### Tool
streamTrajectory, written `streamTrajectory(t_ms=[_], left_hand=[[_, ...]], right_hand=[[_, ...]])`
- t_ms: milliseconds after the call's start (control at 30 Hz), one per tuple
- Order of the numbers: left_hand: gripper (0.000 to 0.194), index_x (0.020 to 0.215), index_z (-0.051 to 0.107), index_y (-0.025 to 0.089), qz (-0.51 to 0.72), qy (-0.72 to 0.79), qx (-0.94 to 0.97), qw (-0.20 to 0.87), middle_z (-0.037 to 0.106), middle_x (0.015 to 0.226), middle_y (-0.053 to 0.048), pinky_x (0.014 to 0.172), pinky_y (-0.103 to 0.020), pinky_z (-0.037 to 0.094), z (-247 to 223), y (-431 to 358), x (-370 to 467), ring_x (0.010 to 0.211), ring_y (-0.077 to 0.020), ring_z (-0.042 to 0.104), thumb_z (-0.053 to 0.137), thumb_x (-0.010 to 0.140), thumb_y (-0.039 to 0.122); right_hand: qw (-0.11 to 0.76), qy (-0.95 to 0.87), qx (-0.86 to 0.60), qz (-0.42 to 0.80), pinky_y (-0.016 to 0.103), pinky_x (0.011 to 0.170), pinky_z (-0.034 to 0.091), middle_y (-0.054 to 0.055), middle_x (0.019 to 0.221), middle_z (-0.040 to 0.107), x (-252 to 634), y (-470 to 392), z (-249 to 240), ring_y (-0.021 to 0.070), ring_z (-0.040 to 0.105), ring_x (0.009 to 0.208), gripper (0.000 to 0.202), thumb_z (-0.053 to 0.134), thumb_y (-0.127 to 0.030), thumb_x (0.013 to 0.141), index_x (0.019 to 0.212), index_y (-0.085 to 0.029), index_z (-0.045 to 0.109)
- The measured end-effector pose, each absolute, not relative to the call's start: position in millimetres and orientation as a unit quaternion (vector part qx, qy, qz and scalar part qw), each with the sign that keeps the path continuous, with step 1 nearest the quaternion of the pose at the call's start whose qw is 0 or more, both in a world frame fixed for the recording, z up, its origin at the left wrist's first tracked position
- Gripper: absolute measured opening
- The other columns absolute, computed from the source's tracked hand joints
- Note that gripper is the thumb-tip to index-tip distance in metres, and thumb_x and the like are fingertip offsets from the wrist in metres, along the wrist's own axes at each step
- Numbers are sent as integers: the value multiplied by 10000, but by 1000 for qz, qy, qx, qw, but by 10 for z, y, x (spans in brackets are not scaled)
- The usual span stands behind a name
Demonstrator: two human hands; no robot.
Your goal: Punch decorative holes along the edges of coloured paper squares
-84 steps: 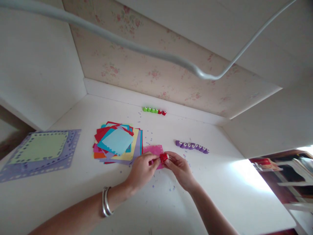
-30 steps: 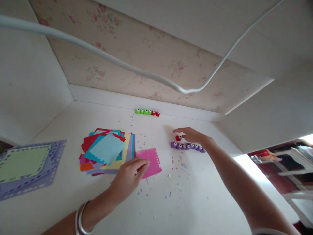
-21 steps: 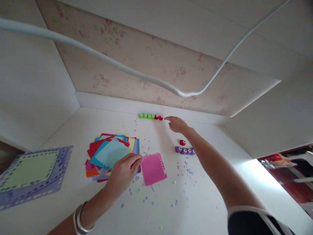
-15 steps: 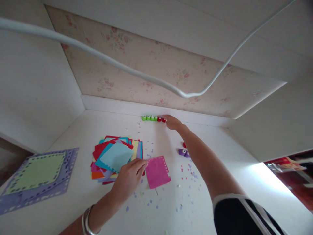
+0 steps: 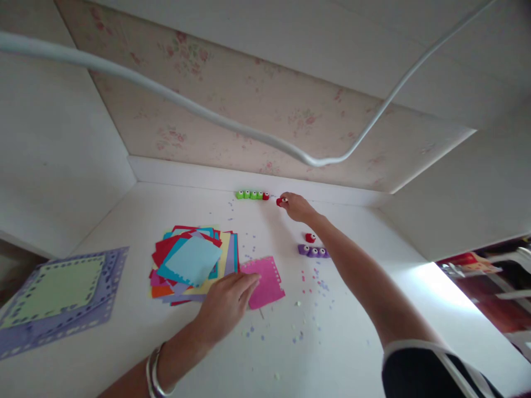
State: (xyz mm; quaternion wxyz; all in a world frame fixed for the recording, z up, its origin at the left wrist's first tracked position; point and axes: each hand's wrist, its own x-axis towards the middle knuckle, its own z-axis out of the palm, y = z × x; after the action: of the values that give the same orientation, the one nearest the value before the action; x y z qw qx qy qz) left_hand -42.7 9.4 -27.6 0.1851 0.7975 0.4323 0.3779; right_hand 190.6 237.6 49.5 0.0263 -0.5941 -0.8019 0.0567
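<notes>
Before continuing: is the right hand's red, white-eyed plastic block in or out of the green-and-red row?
Out: a visible gap separates the block from the row.

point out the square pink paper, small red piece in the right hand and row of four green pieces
Square pink paper (image 5: 270, 283): head view, uncovered flat part.
Small red piece (image 5: 279, 203) in the right hand (image 5: 298, 208): head view, its exposed side.
Row of four green pieces (image 5: 254, 196): head view, third piece from left.

Worktop (image 5: 344, 354): overlapping sheets (image 5: 58, 284) far left | paper stack (image 5: 193, 258) left of centre | single sheet (image 5: 269, 287) right of stack, left hand (image 5: 226, 303) over its left side | paper-punch row (image 5: 254, 195) at back | right hand (image 5: 297, 207), held punch (image 5: 280, 202) right of row | lone punch (image 5: 311, 237) behind second punch row (image 5: 314, 251) | paper bits (image 5: 321, 285) before both
</notes>
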Motion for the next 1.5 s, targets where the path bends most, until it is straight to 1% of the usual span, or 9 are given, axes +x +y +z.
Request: streamTrajectory(t_ms=[100,233,333,467,567,833,1000,1267,1500], left_hand=[[195,1059,667,212,368,398,815,207,725,911,-27,778,-292,568,-197,92,-263,821,-153,685,503,955,190],[225,1002,692,211,353,413,816,197,734,943,-19,814,-262,558,-75,412,-103,865,-141,692,513,914,106],[301,1051,690,171,353,459,799,162,718,1054,-65,910,-313,535,-34,765,-85,969,-170,681,474,883,44],[434,1141,670,188,313,480,811,123,521,1405,-92,938,-347,530,-34,925,-115,1033,-193,667,453,823,-11],[389,1070,701,201,278,415,854,142,615,1279,-65,951,-319,518,-14,774,-172,1052,-172,646,445,849,8],[273,1149,669,193,156,367,908,130,568,1335,-81,1080,-392,394,9,257,-432,1286,-230,465,513,934,253],[422,1194,628,171,138,419,894,79,608,1234,-123,959,-518,413,-10,-4,-190,1212,-335,487,534,915,473],[282,1010,650,153,177,442,879,39,625,985,-96,828,-447,429,-42,-6,33,959,-272,545,521,936,393],[198,1072,627,163,176,405,897,9,610,866,-70,746,-396,468,-119,-2,33,868,-244,556,478,950,206]], right_hand=[[87,-796,-589,107,285,780,500,87,1062,716,2007,1993,569,196,681,917,254,481,-288,968,1182,-213,595],[276,-713,-555,328,311,722,541,77,1043,722,2142,1336,543,201,702,860,281,577,-396,902,1137,-248,624],[354,-633,-523,447,354,796,562,78,1035,711,2211,873,470,198,696,866,295,636,-413,852,1078,-225,652],[392,-544,-489,558,397,896,546,66,1009,704,2293,414,354,186,682,898,328,667,-424,837,1090,-214,657],[408,-500,-496,581,409,909,539,70,1052,699,2370,206,266,178,681,891,351,656,-426,856,1142,-223,642],[398,-561,-526,500,377,818,557,54,946,715,2403,2,101,189,674,872,277,650,-395,865,1084,-231,609],[363,-640,-571,363,392,880,557,74,1044,692,2330,8,-29,208,673,945,235,612,-372,890,1070,-229,661],[348,-693,-579,251,378,863,563,82,1148,678,2310,103,-73,227,666,998,252,563,-328,915,1121,-249,683],[370,-687,-588,211,430,927,522,82,1109,703,2190,149,-141,254,653,1031,260,562,-355,908,1104,-264,707]])
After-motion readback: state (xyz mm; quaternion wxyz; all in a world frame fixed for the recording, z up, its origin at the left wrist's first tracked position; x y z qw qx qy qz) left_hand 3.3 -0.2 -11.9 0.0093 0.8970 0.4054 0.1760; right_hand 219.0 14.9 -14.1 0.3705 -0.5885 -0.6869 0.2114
